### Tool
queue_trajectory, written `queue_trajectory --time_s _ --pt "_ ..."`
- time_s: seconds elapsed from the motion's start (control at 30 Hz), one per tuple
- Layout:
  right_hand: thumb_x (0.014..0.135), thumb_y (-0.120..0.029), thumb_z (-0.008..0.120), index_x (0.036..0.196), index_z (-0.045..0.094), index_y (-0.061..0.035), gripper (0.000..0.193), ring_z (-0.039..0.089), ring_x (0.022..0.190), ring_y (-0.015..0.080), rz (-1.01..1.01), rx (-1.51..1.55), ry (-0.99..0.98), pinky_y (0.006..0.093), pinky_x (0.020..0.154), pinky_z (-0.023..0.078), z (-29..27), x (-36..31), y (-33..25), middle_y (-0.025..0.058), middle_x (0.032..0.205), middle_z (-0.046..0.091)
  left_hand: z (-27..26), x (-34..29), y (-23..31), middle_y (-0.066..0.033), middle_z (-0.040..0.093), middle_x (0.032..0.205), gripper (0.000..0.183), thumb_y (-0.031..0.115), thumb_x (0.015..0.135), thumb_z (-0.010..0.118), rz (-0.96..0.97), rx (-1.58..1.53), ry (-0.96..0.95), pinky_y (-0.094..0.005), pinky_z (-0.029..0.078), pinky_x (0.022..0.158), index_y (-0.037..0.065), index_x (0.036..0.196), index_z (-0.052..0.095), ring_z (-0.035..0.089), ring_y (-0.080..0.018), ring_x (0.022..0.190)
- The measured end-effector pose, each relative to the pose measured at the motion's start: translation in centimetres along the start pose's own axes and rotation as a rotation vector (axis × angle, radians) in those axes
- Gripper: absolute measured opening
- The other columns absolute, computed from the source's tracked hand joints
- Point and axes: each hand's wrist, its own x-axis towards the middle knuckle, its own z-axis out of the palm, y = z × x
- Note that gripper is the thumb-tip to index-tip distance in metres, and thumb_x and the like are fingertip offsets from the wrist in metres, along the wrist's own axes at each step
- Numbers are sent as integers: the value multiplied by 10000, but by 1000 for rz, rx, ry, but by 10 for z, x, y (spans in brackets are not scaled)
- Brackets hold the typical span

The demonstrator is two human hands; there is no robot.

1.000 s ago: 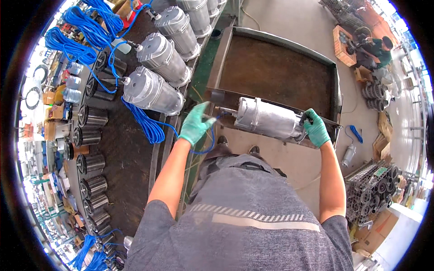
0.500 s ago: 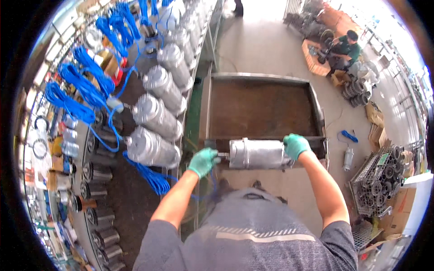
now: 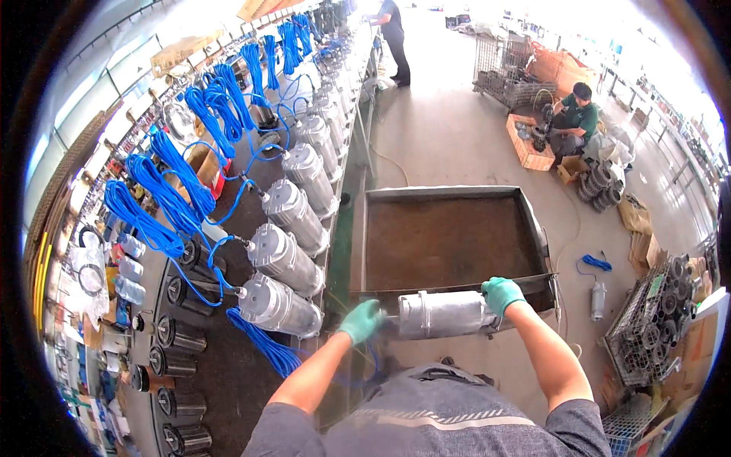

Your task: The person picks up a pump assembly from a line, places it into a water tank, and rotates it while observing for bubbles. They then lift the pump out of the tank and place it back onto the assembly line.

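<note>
Okay, right hand (image 3: 502, 295), lower right of centre, is clamped on the right end of the grey metal cylinder (image 3: 444, 314), fingers hooked over its rim. Left hand (image 3: 362, 321), lower centre, has curled fingers just off the narrow stub (image 3: 392, 321) at the cylinder's left end; blurred there, so can't tell whether they're closed on it or just beside it. Step in hand, my read: two-handed handling of the one cylinder, controlled from both ends. Next move would call for a sure hold at the left end plus level support on the right, since the body looks heavy. Cylinder sits just below frame centre, in front of the shallow metal tank's (image 3: 438, 190) near edge; can't tell what bears it underneath. Long axis runs left-right across the frame, close to level, stub end pointing left, broad end right. Further out, left of centre: row of similar cylinders (image 3: 280, 306) along the dark bench (image 3: 244, 396), axes slanting, cable ends toward upper left. Blue coil (image 3: 263, 343) lies below the nearest one, more cable bundles (image 3: 141, 221) upper left. Upper right, a seated co-worker (image 3: 581, 118) beside a crate (image 3: 539, 160); another small cylinder (image 3: 598, 301) on the floor, right.
</note>
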Motion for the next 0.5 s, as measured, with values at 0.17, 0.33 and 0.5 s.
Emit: queue_trajectory --time_s 0.17,0.33,0.5 --pt "910 -161 613 1010 774 -154 190 726 985 329 59 -19 -53 433 868 587 -5 -6 7 142 1046 746 -14 -13 35 -145 654 1303 404 326 976 704 525 510 -13 -376 528 972 84 1297 660 657 -342 1124" --pt "897 -173 619 972 768 -145 169 722 970 327 27 -20 -23 437 865 582 4 2 5 143 1004 747 7 0 -6 -111 722 914 332 345 1037 597 171 83 -43 -386 556 740 87 1230 676 681 -263 771" --pt "891 -177 617 950 765 -138 163 724 958 332 46 -35 -86 444 865 580 0 8 12 143 981 752 12 12 38 -42 603 817 330 391 1052 564 -542 -457 -217 -353 471 555 84 1150 636 555 -181 628"
